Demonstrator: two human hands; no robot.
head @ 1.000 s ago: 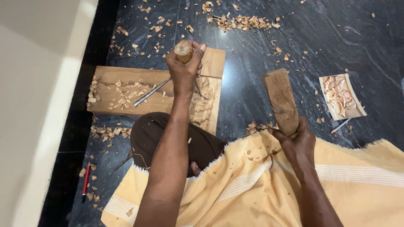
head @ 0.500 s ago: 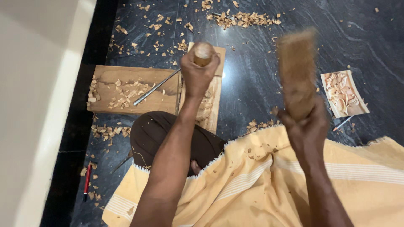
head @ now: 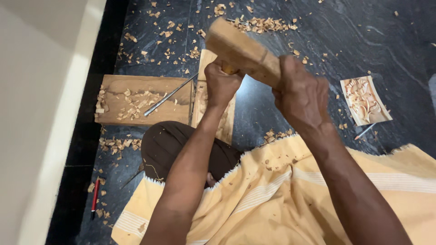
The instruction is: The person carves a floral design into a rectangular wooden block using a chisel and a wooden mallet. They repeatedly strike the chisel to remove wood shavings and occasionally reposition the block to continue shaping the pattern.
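Gripping, right hand (head: 302, 93): I clench the pale wooden mallet block (head: 240, 51).
Left hand (head: 221, 84): I wrap the yellow-handled chisel (head: 228, 69).
Around: brown wooden plank (head: 145, 100), scattered wood chips (head: 261, 25).

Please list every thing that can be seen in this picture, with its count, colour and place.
wooden mallet: one, light brown, held above the chisel handle
chisel: one, wooden handle, mostly hidden in the left fist
wooden plank: one, brown, on floor at left, covered with chips
metal rod: one, grey, lying across the plank
upright wood piece: one, pale, under the left hand
carved panel: one, pale, on floor at right
pen: one, red, floor lower left
wood chips: many, tan, scattered
floor: dark stone
cloth: yellow, over lap
left hand: grips chisel
right hand: grips mallet
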